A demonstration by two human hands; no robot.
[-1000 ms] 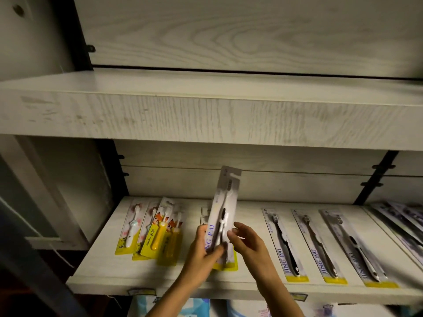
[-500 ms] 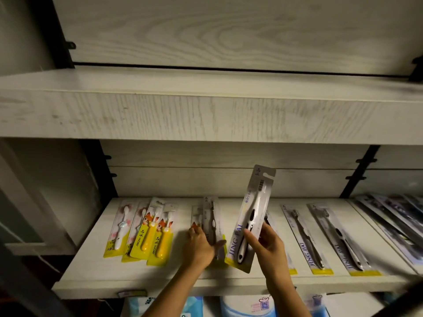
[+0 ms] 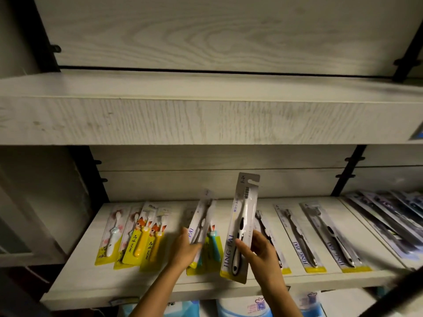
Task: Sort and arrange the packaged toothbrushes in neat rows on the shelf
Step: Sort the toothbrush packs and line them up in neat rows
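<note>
Gripping the lower half of a black-and-white toothbrush pack [image 3: 243, 223], the right hand [image 3: 261, 250] is holding it upright over the shelf [image 3: 75, 279] front, fingers curled round the card. The left hand [image 3: 184, 247] is pinching a blurred second pack [image 3: 202, 219], tilted, just beside it. Farther back, yellow children's packs [image 3: 142, 236] and grey packs [image 3: 297, 239] are lying flat in rows.

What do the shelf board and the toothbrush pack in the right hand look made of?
The shelf board: likely laminate or painted wood, matte whitish, grain lines. The toothbrush pack in the right hand: seemingly printed card under clear plastic blister, from its sheen and hang hole.
</note>
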